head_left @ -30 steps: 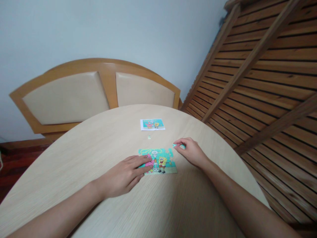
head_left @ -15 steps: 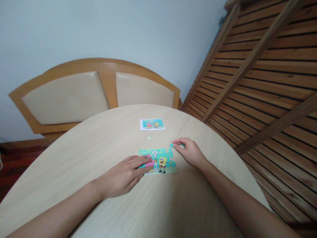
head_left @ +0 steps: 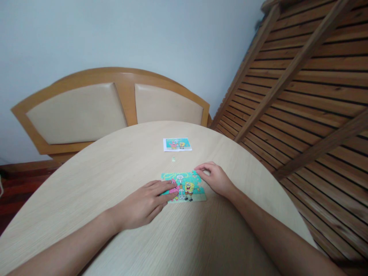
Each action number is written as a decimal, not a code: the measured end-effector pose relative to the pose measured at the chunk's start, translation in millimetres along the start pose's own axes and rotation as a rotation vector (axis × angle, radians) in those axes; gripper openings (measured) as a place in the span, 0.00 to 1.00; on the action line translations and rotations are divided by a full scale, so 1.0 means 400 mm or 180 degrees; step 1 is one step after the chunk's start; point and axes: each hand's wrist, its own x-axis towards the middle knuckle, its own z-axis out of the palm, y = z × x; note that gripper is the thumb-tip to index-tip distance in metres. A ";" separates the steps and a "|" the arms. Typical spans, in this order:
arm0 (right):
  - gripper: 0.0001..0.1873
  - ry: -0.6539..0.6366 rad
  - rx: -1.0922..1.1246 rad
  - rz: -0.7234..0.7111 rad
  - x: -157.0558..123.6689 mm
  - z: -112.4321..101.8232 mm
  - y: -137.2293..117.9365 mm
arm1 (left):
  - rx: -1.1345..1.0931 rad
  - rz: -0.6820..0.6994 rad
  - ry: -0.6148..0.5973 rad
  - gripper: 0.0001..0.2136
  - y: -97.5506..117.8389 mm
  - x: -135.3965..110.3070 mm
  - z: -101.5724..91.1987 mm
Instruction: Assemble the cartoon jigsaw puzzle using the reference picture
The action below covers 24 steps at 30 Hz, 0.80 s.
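A small cartoon jigsaw puzzle (head_left: 186, 187) lies on the round pale wooden table (head_left: 120, 168). My left hand (head_left: 145, 203) lies flat on the puzzle's left edge, fingers stretched out. My right hand (head_left: 214, 177) is at the puzzle's upper right corner, fingers pinched together and touching that corner. Whether a puzzle piece is still in the pinch is hidden by the fingers.
Farther back on the table lies a small reference picture (head_left: 177, 144) and, just before it, one loose pale piece (head_left: 173, 158). A wooden padded headboard (head_left: 86, 111) stands behind the table. A slatted wooden frame (head_left: 301, 88) leans at the right.
My right hand carried a teal piece leftward from beside the puzzle to its upper right corner. The left hand stayed flat on the puzzle.
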 end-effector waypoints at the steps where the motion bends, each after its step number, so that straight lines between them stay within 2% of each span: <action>1: 0.09 0.0001 0.0006 0.0009 0.000 0.000 0.000 | 0.0026 -0.0004 -0.0022 0.27 0.000 0.000 0.000; 16: 0.07 -0.0038 -0.0004 -0.0025 -0.003 0.000 -0.009 | 0.0044 -0.0046 -0.0109 0.27 -0.002 0.002 0.001; 21: 0.08 -0.0042 0.0034 -0.0043 0.000 0.007 -0.003 | 0.0014 -0.0023 -0.0045 0.27 -0.001 0.001 0.002; 24: 0.08 0.0032 0.0105 -0.0025 0.005 -0.007 0.004 | -0.0035 -0.0003 0.0021 0.27 0.001 0.000 -0.001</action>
